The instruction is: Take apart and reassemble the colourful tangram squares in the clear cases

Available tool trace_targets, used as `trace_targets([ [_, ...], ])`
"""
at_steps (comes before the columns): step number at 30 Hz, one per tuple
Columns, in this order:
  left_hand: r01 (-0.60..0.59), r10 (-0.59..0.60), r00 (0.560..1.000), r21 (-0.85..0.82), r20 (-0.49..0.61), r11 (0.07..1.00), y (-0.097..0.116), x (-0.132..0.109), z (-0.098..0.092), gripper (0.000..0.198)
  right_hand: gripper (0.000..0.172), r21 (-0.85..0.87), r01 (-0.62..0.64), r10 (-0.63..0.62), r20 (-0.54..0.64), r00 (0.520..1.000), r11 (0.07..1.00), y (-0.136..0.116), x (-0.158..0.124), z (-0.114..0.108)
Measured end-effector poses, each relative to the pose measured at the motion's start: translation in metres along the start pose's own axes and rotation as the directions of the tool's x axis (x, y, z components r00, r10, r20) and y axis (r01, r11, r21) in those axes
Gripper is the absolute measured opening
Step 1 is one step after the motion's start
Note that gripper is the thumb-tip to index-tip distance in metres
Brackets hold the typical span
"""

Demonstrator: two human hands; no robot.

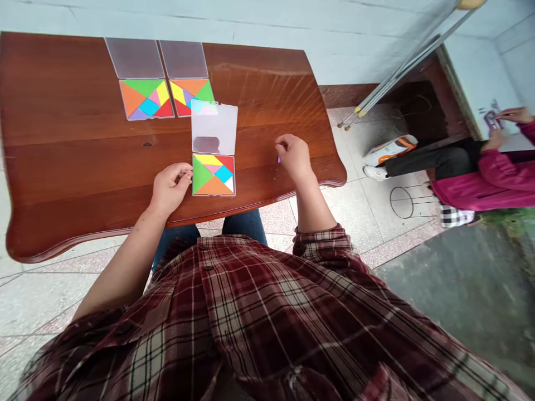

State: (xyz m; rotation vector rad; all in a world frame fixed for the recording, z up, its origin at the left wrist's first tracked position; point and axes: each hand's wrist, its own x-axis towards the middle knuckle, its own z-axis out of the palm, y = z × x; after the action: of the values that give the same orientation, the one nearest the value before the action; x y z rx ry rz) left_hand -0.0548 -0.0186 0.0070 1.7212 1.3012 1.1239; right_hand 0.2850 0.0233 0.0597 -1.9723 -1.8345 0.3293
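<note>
An open tangram case (214, 196) lies near the table's front edge, its clear lid (221, 131) folded back away from me. Green, orange, yellow, pink, red and blue pieces sit in it, and a white triangular patch (230, 184) shows at its right side. My left hand (169, 189) is closed at the case's left edge, thumb and fingertips against it. To the right of the case, my right hand (296, 157) pinches a small purple tangram piece (278, 159) close to the tabletop; the fingers hide most of it.
Two more open tangram cases, a left one (149, 119) and a right one (177, 106), lie farther back; the near lid overlaps the right one. The wooden table (75, 167) has a curved front edge. Crutches (401, 72) lean at the right, near a seated person (472, 172).
</note>
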Motion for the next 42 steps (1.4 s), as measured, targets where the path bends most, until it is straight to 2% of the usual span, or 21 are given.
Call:
trace_targets([
  [3, -0.005, 0.005, 1.0, -0.009, -0.008, 1.0, -0.002, 0.001, 0.0, 0.016, 0.004, -0.061, -0.194, 0.196, 0.028, 0.98, 0.979, 0.031, 0.004, -0.008],
  [5, -0.01, 0.01, 1.0, -0.007, -0.013, 1.0, -0.003, 0.001, 0.0, 0.015, 0.01, -0.094, -0.252, 0.259, 0.075, 0.963, 0.963, 0.037, 0.005, -0.006],
  [9, -0.015, 0.015, 1.0, 0.012, -0.02, 1.0, -0.003, 0.001, 0.001, 0.015, 0.025, -0.134, -0.295, 0.311, 0.126, 0.942, 0.946, 0.025, 0.007, -0.002],
  [14, -0.011, 0.012, 1.0, 0.004, -0.024, 1.0, -0.005, 0.002, 0.001, 0.015, 0.039, -0.127, -0.332, 0.35, 0.176, 0.92, 0.935, 0.015, 0.012, -0.008],
  [17, -0.013, 0.013, 1.0, -0.006, -0.024, 1.0, -0.004, 0.002, 0.001, 0.014, 0.035, -0.025, -0.292, 0.292, 0.173, 0.941, 0.956, 0.011, 0.008, -0.005],
  [20, -0.012, 0.012, 1.0, -0.013, -0.015, 1.0, -0.003, 0.002, 0.0, 0.013, 0.021, 0.231, -0.232, 0.174, 0.248, 0.953, 0.945, -0.007, -0.008, 0.003],
  [22, -0.012, 0.012, 1.0, -0.016, -0.013, 1.0, -0.002, 0.002, 0.001, 0.013, 0.012, 0.374, -0.206, 0.076, 0.332, 0.94, 0.904, -0.027, -0.022, 0.009],
  [24, -0.01, 0.01, 1.0, -0.017, -0.013, 1.0, -0.001, 0.002, 0.001, 0.013, 0.01, 0.421, -0.172, -0.018, 0.41, 0.912, 0.89, -0.05, -0.037, 0.012],
  [26, -0.006, 0.006, 1.0, -0.015, -0.011, 1.0, -0.001, 0.002, 0.001, 0.013, 0.009, 0.391, -0.101, -0.093, 0.448, 0.889, 0.915, -0.07, -0.049, 0.014],
  [29, 0.001, -0.001, 1.0, -0.018, -0.009, 1.0, -0.002, 0.002, 0.001, 0.014, 0.004, 0.242, 0.04, -0.143, 0.427, 0.893, 0.969, -0.091, -0.058, 0.015],
  [31, 0.008, -0.009, 1.0, -0.025, -0.01, 1.0, -0.002, 0.002, 0.001, 0.014, 0.011, 0.109, 0.103, -0.14, 0.42, 0.897, 0.989, -0.098, -0.06, 0.016],
  [36, 0.016, -0.016, 1.0, -0.042, -0.01, 0.999, -0.001, 0.002, 0.002, 0.014, 0.018, -0.122, 0.215, -0.129, 0.491, 0.862, 0.969, -0.111, -0.057, 0.023],
  [42, 0.018, -0.018, 1.0, -0.042, -0.004, 0.999, -0.001, 0.002, 0.003, 0.013, 0.02, -0.195, 0.281, -0.127, 0.563, 0.817, 0.94, -0.123, -0.055, 0.026],
])
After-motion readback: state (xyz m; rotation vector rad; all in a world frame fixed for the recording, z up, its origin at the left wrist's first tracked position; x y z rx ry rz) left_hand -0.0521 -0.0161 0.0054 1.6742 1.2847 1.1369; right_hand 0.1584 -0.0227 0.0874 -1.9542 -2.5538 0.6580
